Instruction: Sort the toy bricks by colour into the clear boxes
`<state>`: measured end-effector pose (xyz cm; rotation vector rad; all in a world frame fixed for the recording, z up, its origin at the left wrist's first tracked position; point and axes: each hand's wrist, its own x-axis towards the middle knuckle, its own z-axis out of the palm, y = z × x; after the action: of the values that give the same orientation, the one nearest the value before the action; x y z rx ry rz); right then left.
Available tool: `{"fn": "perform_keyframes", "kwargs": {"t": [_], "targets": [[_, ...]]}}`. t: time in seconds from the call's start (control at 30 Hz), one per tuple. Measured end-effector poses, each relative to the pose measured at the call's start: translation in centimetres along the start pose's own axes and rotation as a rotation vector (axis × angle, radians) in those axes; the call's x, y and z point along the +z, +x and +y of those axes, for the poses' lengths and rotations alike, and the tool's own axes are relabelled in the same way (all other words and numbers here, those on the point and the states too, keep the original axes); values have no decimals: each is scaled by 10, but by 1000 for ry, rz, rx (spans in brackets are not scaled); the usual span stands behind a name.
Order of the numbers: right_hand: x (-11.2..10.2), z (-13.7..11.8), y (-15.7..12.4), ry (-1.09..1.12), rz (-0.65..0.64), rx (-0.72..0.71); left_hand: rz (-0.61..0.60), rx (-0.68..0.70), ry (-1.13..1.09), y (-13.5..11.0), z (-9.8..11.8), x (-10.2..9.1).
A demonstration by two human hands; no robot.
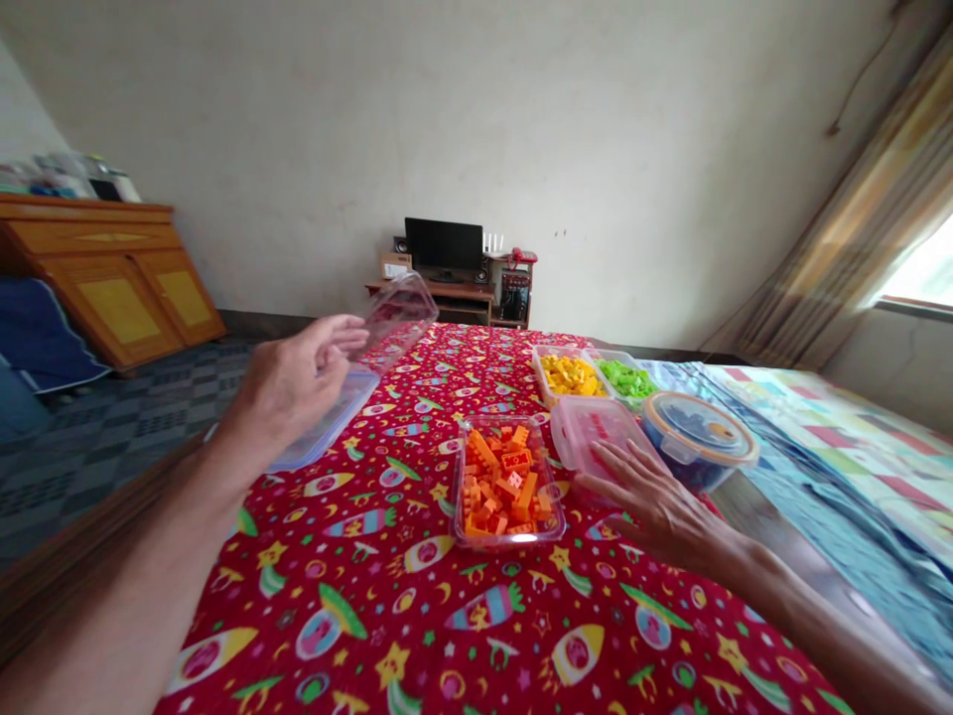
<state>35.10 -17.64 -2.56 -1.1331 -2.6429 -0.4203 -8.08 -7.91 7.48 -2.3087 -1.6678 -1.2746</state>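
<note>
My left hand [302, 377] is at the left of the table, fingers curled at the near edge of a clear plastic tub [402, 316], which tilts up. Below that hand lies a translucent box or lid with a blue rim [339, 422], partly covered by my wrist. In the middle, a clear plastic container [459, 497] holds many orange toy bricks [500, 482]. My right hand [644, 497] has its fingers spread over a translucent pinkish plastic box [596, 427], to the right of the orange bricks; its palm hides part of it.
Boxes of yellow bricks [572, 375] and green bricks [625, 377] stand farther back on the red patterned cloth [417, 636]. A round lidded container [698, 432] with an orange seal sits at right, beside a bed [841, 417]. A monitor [445, 245] stands by the wall.
</note>
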Motion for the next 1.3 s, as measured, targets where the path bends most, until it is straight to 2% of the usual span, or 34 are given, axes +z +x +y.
{"fn": "perform_keyframes", "kwargs": {"t": [0.1, 0.2, 0.27, 0.33, 0.43, 0.5, 0.6, 0.7, 0.8, 0.9, 1.07, 1.3], "targets": [[-17, -11, 11, 139, 111, 55, -97, -18, -460, -8, 23, 0], [-36, -20, 33, 307, 270, 240, -200, -197, -819, -19, 54, 3], [-45, -25, 52, 423, 344, 375, -297, -322, -942, -25, 71, 10], [-49, -29, 70, 499, 374, 436, -384, -439, -1005, -31, 82, 21], [-45, -36, 91, 524, 330, 440, -494, -570, -1099, -42, 86, 41], [-38, -42, 98, 544, 277, 454, -550, -595, -1140, -51, 83, 51], [-26, -51, 100, 597, 204, 490, -624, -549, -1047, -62, 75, 57], [-17, -57, 96, 596, 175, 496, -741, -449, -754, -66, 67, 58], [-11, -56, 92, 498, 173, 500, -791, -347, -457, -64, 64, 61], [-6, -52, 91, 386, 122, 488, -806, -298, -274, -62, 64, 67], [-10, -50, 95, 307, 7, 438, -839, -248, -179, -64, 65, 72], [-27, -56, 98, 193, -117, 346, -885, -302, -214, -65, 61, 68]]}}
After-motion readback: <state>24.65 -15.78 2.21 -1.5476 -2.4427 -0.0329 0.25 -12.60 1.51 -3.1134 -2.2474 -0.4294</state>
